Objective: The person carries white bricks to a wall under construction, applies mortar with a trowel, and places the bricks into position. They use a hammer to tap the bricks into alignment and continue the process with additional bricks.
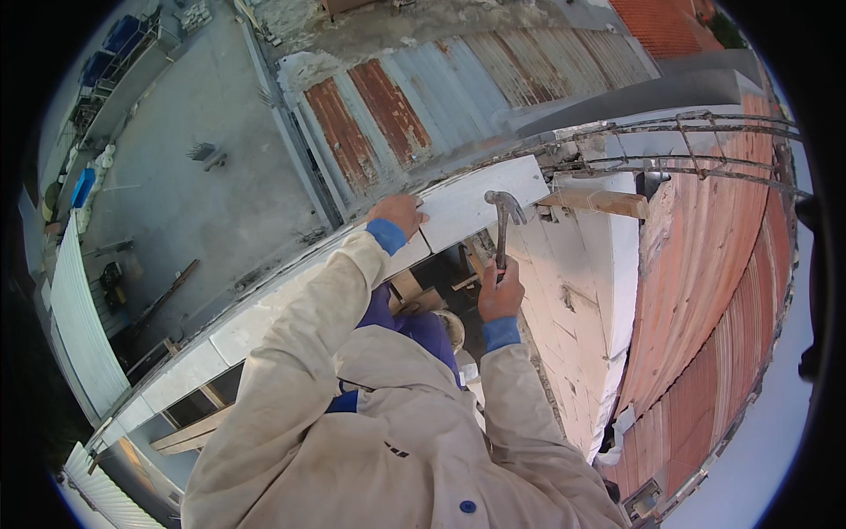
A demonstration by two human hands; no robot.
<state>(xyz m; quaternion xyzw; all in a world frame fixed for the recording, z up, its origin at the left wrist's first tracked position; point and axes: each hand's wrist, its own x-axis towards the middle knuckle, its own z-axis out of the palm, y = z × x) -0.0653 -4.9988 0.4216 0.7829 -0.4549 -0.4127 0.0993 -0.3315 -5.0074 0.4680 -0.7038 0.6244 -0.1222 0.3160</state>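
Observation:
In my right hand (501,291) is a claw hammer (503,220), gripped by its handle with the head pointing up and away from me. The hammer head overlaps a white block (476,207) on top of the wall in this view; whether they touch I cannot tell. My left hand (398,214) rests on the wall top beside a joint between that block and a nearer white block (407,256). Its fingers are partly bent over the edge, and nothing shows in them. Both arms wear beige sleeves with blue cuffs.
Rusty corrugated sheets (458,88) lie beyond the wall, with a concrete floor (211,185) far below at left. A rebar cage (696,145) juts out at right above a wooden piece (604,201). Red clay block walls (705,291) stand at right. Below my hands gapes an opening with boards (414,289).

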